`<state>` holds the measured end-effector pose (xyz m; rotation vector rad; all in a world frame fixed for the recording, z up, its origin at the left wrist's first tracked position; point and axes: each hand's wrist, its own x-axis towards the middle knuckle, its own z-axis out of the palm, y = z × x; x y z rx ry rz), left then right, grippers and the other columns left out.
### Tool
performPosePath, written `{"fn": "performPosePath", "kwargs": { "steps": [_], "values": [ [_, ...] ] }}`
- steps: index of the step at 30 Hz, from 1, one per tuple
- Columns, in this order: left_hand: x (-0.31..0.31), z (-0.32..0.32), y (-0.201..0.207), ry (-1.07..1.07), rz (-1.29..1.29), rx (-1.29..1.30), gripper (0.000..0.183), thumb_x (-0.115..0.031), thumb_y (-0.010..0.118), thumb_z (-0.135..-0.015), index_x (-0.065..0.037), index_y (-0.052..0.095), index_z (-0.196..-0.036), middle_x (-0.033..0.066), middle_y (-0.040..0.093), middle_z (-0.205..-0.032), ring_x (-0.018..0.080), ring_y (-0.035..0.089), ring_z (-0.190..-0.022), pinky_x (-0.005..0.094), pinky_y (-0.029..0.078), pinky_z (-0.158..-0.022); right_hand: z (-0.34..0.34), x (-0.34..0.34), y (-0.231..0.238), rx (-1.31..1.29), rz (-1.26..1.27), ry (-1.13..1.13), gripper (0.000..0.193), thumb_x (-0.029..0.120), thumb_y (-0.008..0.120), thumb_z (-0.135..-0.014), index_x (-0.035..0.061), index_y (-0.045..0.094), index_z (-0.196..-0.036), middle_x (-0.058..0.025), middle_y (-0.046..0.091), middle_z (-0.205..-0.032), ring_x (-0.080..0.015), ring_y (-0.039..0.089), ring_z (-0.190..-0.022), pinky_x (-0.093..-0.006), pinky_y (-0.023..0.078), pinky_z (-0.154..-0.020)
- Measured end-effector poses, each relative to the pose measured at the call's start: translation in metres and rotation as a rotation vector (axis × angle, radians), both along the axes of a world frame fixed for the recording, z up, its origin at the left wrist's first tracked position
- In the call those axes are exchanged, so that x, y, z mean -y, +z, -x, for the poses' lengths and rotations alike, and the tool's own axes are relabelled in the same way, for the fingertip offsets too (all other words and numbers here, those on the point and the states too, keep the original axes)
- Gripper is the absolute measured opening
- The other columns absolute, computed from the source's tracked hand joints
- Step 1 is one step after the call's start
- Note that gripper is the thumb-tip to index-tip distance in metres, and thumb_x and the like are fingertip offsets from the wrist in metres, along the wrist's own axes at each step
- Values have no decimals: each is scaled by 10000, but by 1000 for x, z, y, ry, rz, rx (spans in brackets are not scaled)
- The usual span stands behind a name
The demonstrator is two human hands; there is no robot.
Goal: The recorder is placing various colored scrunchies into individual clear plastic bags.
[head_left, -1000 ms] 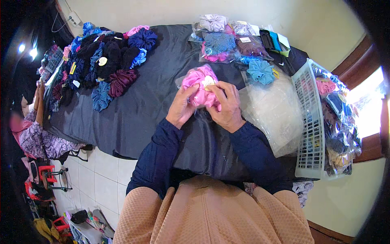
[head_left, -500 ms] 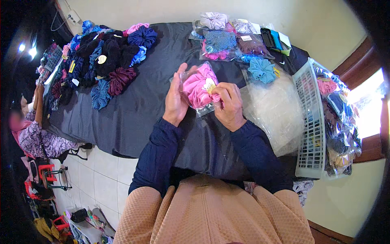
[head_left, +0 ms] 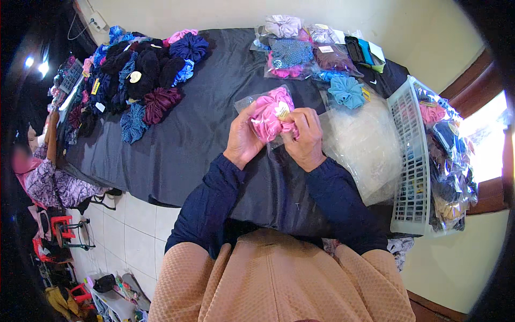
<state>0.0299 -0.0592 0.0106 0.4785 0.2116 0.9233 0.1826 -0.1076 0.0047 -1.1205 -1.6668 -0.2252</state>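
Note:
A pink satin scrunchie [head_left: 264,117] with a pale tag sits in front of me, held above the dark tablecloth. Around it shows a clear plastic bag [head_left: 243,103], its corner sticking out beyond my left fingers. My left hand [head_left: 243,140] grips the scrunchie and bag from the left, thumb on top and fingers hidden behind. From the right, my right hand [head_left: 306,137] pinches the scrunchie's edge beside the tag. Whether the scrunchie is fully inside the bag cannot be made out.
Loose scrunchies [head_left: 134,70] are heaped at the far left. Bagged scrunchies [head_left: 292,53] lie at the back. On the right are a stack of clear bags [head_left: 362,145], a light blue scrunchie [head_left: 346,92] and a white plastic basket [head_left: 410,161]. Another person [head_left: 53,177] sits far left.
My left hand has moved slightly right and closed, its thumb now over the scrunchie where its fingers were stretched out before. The scrunchie has tilted and shifted a little right.

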Motion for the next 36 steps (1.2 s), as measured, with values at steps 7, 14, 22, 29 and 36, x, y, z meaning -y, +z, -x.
{"fn": "performPosePath", "kwargs": {
  "steps": [7, 14, 22, 29, 36],
  "values": [
    [3, 1, 5, -1, 32, 6, 412, -318, 537, -926, -24, 523, -1215, 112, 590, -1185, 230, 567, -1104, 397, 451, -965, 0, -1, -5, -103, 1, 8, 238, 10, 657, -632, 50, 573, -852, -111, 544, -888, -303, 543, -837, -396, 446, -743],
    [-5, 8, 11, 103, 58, 122, 350, -253, 552, -900, -38, 544, -1177, 120, 595, -1173, 257, 568, -1100, 434, 458, -959, 11, 6, 18, -29, -56, 4, 400, 91, 704, -675, 59, 599, -1060, -115, 551, -1054, -336, 534, -976, -425, 432, -860],
    [-16, 24, 3, 220, 98, 152, 508, -386, 540, -895, -47, 487, -1269, 142, 543, -1265, 305, 528, -1160, 477, 447, -959, 9, 6, 9, 97, -28, 133, 351, 80, 653, -737, 17, 615, -1081, -138, 586, -1089, -325, 561, -1006, -412, 458, -883],
    [-12, 15, 1, 236, 81, 88, 403, -316, 536, -900, -58, 527, -1209, 120, 587, -1198, 273, 576, -1085, 439, 477, -928, 11, 9, 4, 150, 117, 188, 326, 70, 653, -784, -24, 597, -1091, -172, 594, -1075, -349, 563, -1032, -422, 451, -906],
    [-6, 7, -2, 208, 51, 19, 338, -181, 580, -882, -23, 536, -1177, 107, 629, -1100, 237, 624, -982, 384, 508, -877, 11, 9, 2, 209, 235, 369, 289, 82, 610, -806, -24, 600, -1074, -183, 592, -1055, -356, 558, -1025, -425, 446, -927]
  ]
}}
